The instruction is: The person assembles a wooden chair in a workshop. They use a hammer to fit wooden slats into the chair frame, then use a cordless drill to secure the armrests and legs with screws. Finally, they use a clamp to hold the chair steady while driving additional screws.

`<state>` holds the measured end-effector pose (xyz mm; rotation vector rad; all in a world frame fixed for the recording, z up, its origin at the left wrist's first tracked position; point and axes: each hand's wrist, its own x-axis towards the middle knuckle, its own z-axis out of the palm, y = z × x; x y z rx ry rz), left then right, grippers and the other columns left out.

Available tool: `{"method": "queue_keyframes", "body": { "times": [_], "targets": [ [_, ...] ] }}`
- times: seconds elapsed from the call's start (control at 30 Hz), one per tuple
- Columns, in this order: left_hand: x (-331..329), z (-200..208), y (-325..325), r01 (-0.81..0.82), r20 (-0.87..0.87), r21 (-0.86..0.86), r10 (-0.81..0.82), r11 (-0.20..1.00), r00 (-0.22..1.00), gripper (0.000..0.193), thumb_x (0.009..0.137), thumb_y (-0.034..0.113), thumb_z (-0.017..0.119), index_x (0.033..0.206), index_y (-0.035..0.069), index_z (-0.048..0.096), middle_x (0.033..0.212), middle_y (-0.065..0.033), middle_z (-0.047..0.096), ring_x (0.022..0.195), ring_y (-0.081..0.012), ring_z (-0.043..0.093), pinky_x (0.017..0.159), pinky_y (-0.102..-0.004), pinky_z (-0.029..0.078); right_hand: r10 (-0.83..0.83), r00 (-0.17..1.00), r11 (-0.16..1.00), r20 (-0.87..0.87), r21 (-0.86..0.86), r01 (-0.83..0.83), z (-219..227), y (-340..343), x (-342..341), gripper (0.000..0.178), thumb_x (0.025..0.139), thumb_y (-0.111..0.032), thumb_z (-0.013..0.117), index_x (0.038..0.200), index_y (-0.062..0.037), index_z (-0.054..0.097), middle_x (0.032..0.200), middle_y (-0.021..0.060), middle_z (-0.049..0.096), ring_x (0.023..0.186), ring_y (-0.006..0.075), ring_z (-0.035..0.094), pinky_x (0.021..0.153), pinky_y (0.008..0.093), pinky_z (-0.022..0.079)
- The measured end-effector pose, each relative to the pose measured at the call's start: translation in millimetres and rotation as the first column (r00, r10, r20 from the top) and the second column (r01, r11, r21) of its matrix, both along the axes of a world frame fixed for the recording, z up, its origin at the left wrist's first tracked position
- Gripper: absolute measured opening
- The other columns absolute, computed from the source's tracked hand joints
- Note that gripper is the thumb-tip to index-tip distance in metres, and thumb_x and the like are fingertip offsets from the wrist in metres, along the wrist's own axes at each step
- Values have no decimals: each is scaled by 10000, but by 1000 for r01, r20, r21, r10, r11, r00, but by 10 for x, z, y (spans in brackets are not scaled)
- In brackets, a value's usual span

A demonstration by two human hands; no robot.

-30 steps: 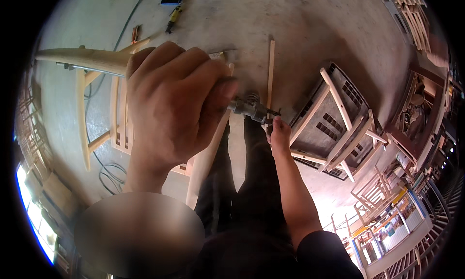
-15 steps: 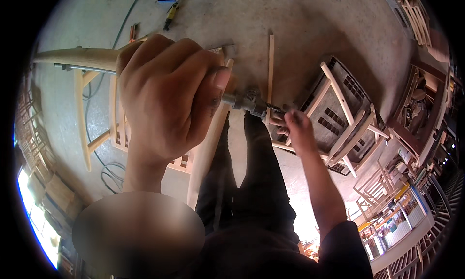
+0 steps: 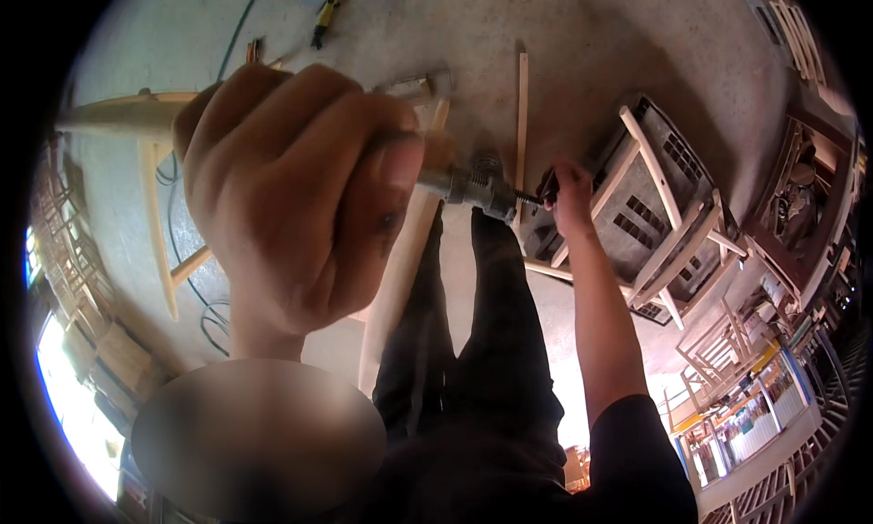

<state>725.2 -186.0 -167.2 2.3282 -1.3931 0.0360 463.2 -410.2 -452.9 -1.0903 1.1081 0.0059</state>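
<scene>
My left hand (image 3: pixel 296 196), large and close to the camera, is wrapped in a fist around the bar of a metal bar clamp. The clamp's screw head (image 3: pixel 482 192) emerges to the right of the thumb. At the far end of the threaded screw, my right hand (image 3: pixel 571 196) has its fingers closed on the clamp's dark handle. A pale wooden rail (image 3: pixel 118 116) runs behind the left fist from the left. Under the clamp, a pale wooden leg (image 3: pixel 400 292) slopes toward me. The left fist hides most of the bar and the frame joint.
Right of my right hand, a pale wooden chair frame (image 3: pixel 650 174) lies by a dark slotted panel (image 3: pixel 687 156). A yellow power tool (image 3: pixel 325 19) and a green cable (image 3: pixel 241 28) rest on the concrete floor. A wooden strip (image 3: pixel 522 124) lies ahead; a brown cabinet (image 3: pixel 791 187) stands far right.
My right hand has moved slightly up and turned with the clamp handle. My left fist has shifted a little left and nearer the camera, still closed. The view has shifted slightly.
</scene>
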Motion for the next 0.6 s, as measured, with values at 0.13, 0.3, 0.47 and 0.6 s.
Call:
{"method": "queue_keyframes", "body": {
  "times": [0.13,0.3,0.47,0.6],
  "targets": [
    [14,-27,-18,18,37,-11,-17,1000,999,350,984,306,493,836,56,689,800,-82,691,740,-255,625,768,-358,432,23,993,958,-116,-280,-55,-206,115,83,333,983,-361,642,888,-42,651,693,38,611,624,145,611,560,305,463],
    [-18,-65,31,17,0,-14,-17,1000,1000,362,967,399,534,823,107,693,818,-54,704,759,-233,638,778,-362,432,241,912,193,-332,-905,-380,-113,85,-101,284,960,-145,569,1209,-26,634,1114,213,668,1019,355,647,885,442,531],
    [-143,-58,26,-79,-44,-89,76,993,996,436,776,639,693,737,214,608,749,33,575,739,-192,559,800,-370,411,617,646,-40,-448,-839,-543,278,221,-365,544,906,-148,648,1429,-107,507,1502,198,442,1429,435,365,1172,562,330],
    [-151,-41,73,-112,-86,-179,98,977,991,322,698,448,766,761,200,570,775,17,478,811,-197,513,813,-398,390,706,555,-104,-441,-839,-534,67,129,-387,615,800,-288,721,1311,-118,423,1524,195,413,1446,479,324,1189,648,242]
  ]
}}
